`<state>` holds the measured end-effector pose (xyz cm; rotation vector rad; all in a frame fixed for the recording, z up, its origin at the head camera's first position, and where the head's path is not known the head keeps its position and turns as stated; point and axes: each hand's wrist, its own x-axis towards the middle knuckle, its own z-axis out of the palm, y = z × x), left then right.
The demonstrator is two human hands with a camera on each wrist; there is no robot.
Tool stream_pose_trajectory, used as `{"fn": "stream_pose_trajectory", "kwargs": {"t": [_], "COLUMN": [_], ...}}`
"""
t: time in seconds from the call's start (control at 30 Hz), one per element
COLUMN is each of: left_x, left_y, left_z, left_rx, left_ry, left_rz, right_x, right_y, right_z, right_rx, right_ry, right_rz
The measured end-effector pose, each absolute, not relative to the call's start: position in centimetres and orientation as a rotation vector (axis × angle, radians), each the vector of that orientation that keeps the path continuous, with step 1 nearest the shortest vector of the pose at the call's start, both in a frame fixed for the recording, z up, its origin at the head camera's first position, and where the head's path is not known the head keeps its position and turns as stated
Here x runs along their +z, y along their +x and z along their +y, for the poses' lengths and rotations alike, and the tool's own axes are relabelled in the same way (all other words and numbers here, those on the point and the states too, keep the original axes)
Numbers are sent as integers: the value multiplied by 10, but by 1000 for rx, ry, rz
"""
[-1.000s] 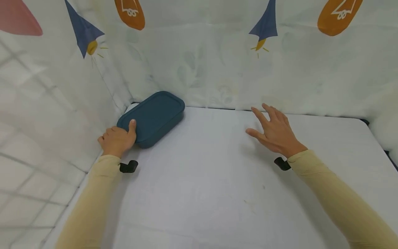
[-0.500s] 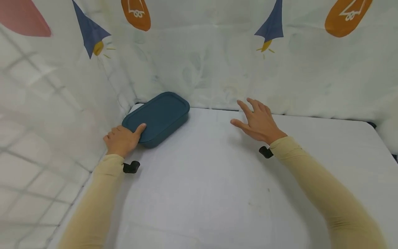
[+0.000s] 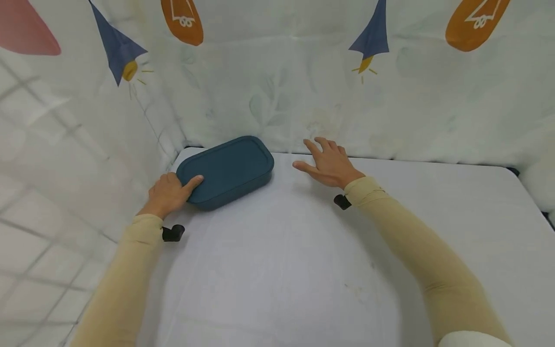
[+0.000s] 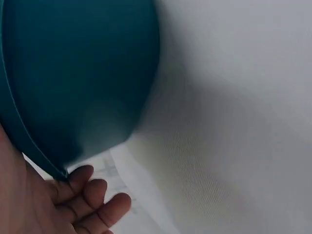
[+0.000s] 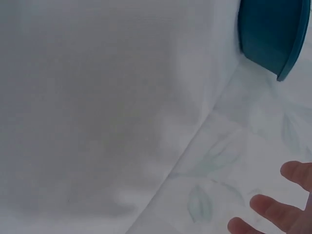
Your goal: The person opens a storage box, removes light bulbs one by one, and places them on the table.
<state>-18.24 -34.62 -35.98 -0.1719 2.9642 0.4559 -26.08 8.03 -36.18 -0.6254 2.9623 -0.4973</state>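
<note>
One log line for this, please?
left hand: grips teal rounded plastic-looking box; right hand: fingers spread, clear of box; surface: white table

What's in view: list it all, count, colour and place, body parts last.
Table: 1, white, centre
Box: 1, dark teal, far left on table
Cloth: count unclear, whitish, behind and left of table
Orange prints: 2, high on cloth
Blue prints: 2, yellow-tipped, high on cloth
Pink print: 1, top left corner
Grid lines: uncounted, grey, left cloth
White patch: 1, unidentified, bottom right
Sleeves: 2, pale yellow, bottom left and right
Wrist devices: 2, black, by sleeve ends
Left hand: 1, gripping box
Right hand: 1, right of box, apart
</note>
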Motion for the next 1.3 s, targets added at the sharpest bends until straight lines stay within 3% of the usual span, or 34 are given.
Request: {"fn": "stream_pose_trajectory", "kwargs": {"t": [0.6, 1.3], "left_x": [-361, -359], "left_y": [-203, -215], "left_z": [-354, -347], "left_rx": [374, 240], "left_ry": [126, 224], "left_rz": [2981, 2991], "right_x": [-375, -370], "right_y": [-263, -257], "right_z": [11, -12], "right_rx": [-473, -424], "right_ry": [-645, -550], "right_rz": [2911, 2869]}}
